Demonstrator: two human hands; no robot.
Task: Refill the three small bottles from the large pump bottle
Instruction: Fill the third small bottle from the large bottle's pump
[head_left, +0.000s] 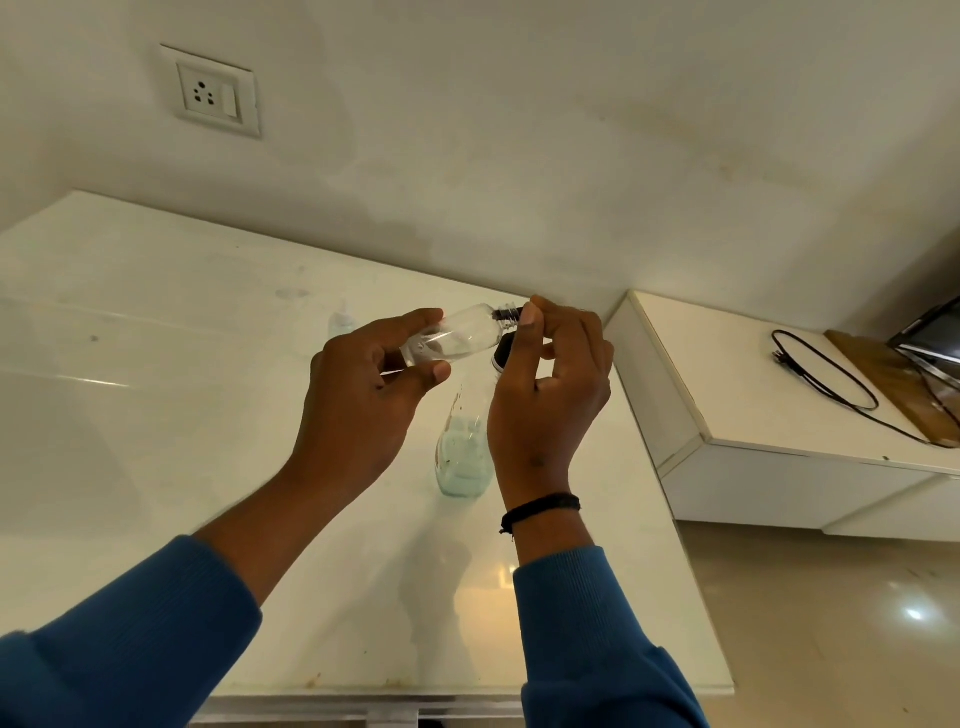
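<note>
My left hand grips a small clear bottle on its side above the white table, threaded neck pointing right. My right hand has its fingers curled at that neck; whether it holds a cap I cannot tell. Behind and below my right hand stands the large clear bottle with pale blue-green liquid in its lower part and a dark top, mostly hidden by the hand. Another small bottle stands upright farther back on the table.
A wall socket sits high on the wall at left. To the right is a lower white cabinet with a black cable, a wooden board and a dark screen. Shiny floor lies at the lower right.
</note>
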